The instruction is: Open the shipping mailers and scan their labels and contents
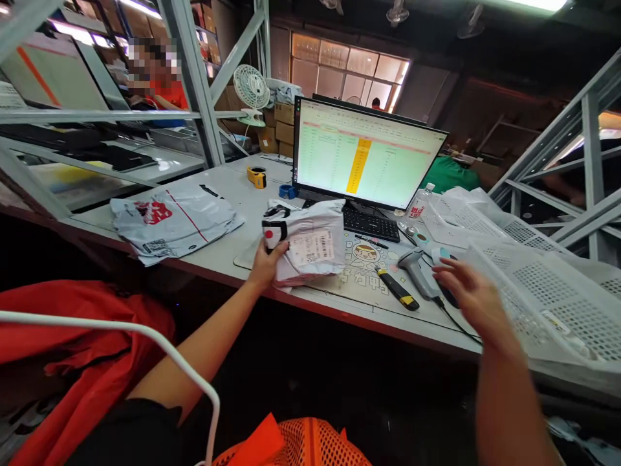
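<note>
My left hand (265, 265) grips the left edge of a white plastic mailer parcel (313, 239), its thumb on the front. The parcel is tilted up at the table's front edge and shows a printed shipping label. My right hand (468, 294) is in the air at the right, fingers stretched out and holding nothing. Just left of it lies a grey barcode scanner (421, 275) with a black cable. A black and yellow utility knife (398, 289) rests beside the scanner on a cartoon-printed desk mat (359, 285).
A second white mailer (177, 220) lies at the table's left. Behind are a monitor (369, 155), a black keyboard (371, 223), a yellow tape roll (257, 177) and a blue roll (288, 191). White perforated baskets (548, 291) stand at the right. A person (167, 84) is beyond the metal frame.
</note>
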The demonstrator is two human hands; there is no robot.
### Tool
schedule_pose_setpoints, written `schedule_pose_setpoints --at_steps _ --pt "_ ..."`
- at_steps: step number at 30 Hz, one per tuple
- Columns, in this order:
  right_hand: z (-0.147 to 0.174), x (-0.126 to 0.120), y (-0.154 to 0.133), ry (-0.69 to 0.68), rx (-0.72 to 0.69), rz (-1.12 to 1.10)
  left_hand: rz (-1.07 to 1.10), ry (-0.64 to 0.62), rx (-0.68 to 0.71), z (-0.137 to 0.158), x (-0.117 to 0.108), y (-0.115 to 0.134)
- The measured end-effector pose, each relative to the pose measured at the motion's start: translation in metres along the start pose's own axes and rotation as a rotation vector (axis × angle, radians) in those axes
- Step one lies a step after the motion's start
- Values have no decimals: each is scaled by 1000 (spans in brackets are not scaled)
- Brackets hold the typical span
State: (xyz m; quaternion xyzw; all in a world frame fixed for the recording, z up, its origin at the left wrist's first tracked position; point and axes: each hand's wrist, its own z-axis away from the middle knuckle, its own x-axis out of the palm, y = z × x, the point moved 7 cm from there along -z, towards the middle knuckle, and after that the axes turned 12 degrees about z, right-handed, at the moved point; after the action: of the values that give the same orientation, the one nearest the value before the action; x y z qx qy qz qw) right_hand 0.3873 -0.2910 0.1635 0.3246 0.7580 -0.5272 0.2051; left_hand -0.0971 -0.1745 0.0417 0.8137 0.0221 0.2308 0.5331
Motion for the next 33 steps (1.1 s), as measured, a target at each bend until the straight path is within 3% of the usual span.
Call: schedule_pose_setpoints --at_steps 2,4,6,9,12,15,18,21,25,28,33 --pt "-22 16 41 45 162 276 94 -69 -134 14 28 -23" --pt "-38 40 78 -20 282 583 114 -143 -231 24 47 -40" --pt "-49 67 102 -130 322 785 77 -204 -257 30 55 -50" --pt "-60 93 112 -221 365 917 34 -260 -214 32 54 -51" --pt "-72 96 106 -234 445 946 10 -273 -183 32 50 -48" --pt "-80 84 91 -266 453 928 -4 -271 -189 33 49 -48" --pt "-74 71 50 -389 184 749 -4 -286 -193 33 50 -49" --pt "-44 59 -9 -542 -111 495 -17 -294 -190 33 49 -50" --pt "-12 52 -59 -618 -198 458 -37 -305 -198 34 48 -52" --pt "-14 58 -58 -638 -174 457 -47 -305 -186 34 47 -51" --pt "-47 59 -10 -496 -74 554 -42 -301 -197 34 46 -53"
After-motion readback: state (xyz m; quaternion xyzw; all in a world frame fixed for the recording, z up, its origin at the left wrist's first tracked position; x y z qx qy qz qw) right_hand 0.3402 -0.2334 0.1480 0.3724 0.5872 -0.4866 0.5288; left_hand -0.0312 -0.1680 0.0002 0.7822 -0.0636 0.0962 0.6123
